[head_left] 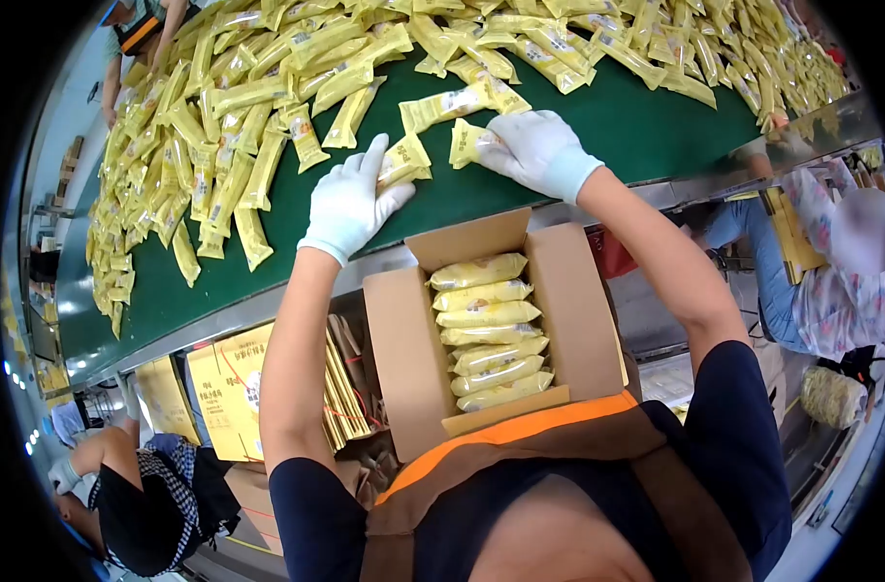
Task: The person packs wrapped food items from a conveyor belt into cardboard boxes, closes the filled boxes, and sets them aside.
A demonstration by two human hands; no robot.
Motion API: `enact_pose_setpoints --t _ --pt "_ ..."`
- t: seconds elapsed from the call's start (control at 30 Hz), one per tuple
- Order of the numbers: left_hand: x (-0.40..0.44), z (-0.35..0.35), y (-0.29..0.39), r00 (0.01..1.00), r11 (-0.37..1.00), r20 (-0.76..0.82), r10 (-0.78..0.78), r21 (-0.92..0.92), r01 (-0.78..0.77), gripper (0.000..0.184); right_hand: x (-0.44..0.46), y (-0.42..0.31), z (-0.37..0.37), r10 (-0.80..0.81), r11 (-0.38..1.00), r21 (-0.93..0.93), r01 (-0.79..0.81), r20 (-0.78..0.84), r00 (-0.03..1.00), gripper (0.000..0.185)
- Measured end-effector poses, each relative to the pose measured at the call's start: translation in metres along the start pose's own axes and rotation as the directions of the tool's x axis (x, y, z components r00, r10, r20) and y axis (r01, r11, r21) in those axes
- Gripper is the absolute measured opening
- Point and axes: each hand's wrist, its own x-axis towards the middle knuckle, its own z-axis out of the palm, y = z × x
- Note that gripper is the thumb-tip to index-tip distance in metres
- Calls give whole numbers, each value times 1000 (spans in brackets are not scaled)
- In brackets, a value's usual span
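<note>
My left hand (350,202), in a white glove, is closed round a yellow packet (403,162) above the green table. To its right my right hand (541,150), also gloved, grips another yellow packet (468,143) whose printed end sticks out to the left. Two more packets lie just beyond my hands, one of them slanted (445,106). Nearer to me, below both hands, an open cardboard box (399,359) holds a column of several yellow packets (491,335) lying flat, its flaps folded outward.
Heaps of yellow packets (219,136) cover the far and left parts of the green table (646,136), which has a metal edge (219,325). Folded yellow cartons (231,388) stand at the lower left. Other people are at the left, lower left and right.
</note>
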Motion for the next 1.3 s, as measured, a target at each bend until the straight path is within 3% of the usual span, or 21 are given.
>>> enact_pose_setpoints --t 0.1,0.17,0.27,0.43,0.53,0.57,0.6,0.63,0.67,0.73,0.77,0.8,0.87,0.93,0.97,1.0,1.03,1.07,1.13,1.2,1.3 --pt "-4 4 0 1000 996 0 19 -88 -19 57 -15 0 -5 -128 991 -26 129 50 990 41" --pt "-9 7 -1 994 994 -80 79 -67 -85 52 -29 3 -14 -167 982 -97 159 -76 983 48" --pt "-20 8 13 990 994 -94 106 31 -103 54 -43 15 -20 -154 965 -230 129 -94 984 66" --pt "-28 17 18 990 992 -90 109 67 -103 68 -45 21 -11 -162 957 -247 149 -32 986 68" --pt "-30 7 20 999 999 -21 39 -29 -40 73 -39 14 -22 -78 984 -156 90 86 993 64" --pt "-32 11 14 989 988 -145 -9 -154 -14 73 -39 6 -24 173 970 173 -173 15 985 63" --pt "-35 18 8 964 960 -258 -67 -281 -9 72 -37 -6 -26 421 784 490 -381 30 906 61" --pt "-37 21 7 909 878 -362 -205 -479 7 69 -27 -1 -23 398 378 881 -285 124 909 62" --pt "-36 18 8 865 659 -303 -401 -751 43 57 -31 -35 -52 484 -133 954 -270 300 822 61" --pt "-35 -1 2 845 217 -117 -521 -976 -1 52 -34 -36 -51 372 -472 877 -89 289 882 57" --pt "-38 -1 2 878 -245 19 -479 -963 -112 49 -35 -43 -54 406 -499 864 -65 299 863 55" --pt "-39 -4 4 883 -473 140 -448 -875 -102 53 -36 -49 -54 401 -499 864 -69 301 865 55" --pt "-48 -12 14 900 -697 258 -352 -714 -68 56 -42 -57 -56 385 -512 854 -96 327 863 56" --pt "-61 -21 22 926 -817 271 -264 -572 -66 54 -54 -68 -72 349 -374 908 -192 329 877 55" --pt "-67 -21 21 953 -869 227 -201 -490 -67 55 -61 -93 -95 389 29 964 -266 234 891 55" --pt "-73 -21 20 973 -911 179 -143 -407 -59 56 -70 -87 -93 207 508 838 -198 105 973 50" --pt "-76 -22 19 980 -933 165 -108 -356 -43 57 -74 -98 -100 -12 855 519 -9 38 999 48" --pt "-81 -26 21 976 -928 176 -127 -370 -55 56 -82 -114 -106 -236 970 84 230 67 969 48" --pt "-84 -25 23 999 -948 19 -38 -317 -30 53 -95 -144 -95 -283 956 69 285 472 835 58" --pt "-81 -30 31 999 -951 38 -31 -307 -17 53 -108 -168 -50 -350 937 187 296 550 759 62" --pt "-74 -34 52 994 -857 -52 94 -512 55 53 -129 -178 -23 -407 913 234 335 457 790 59"
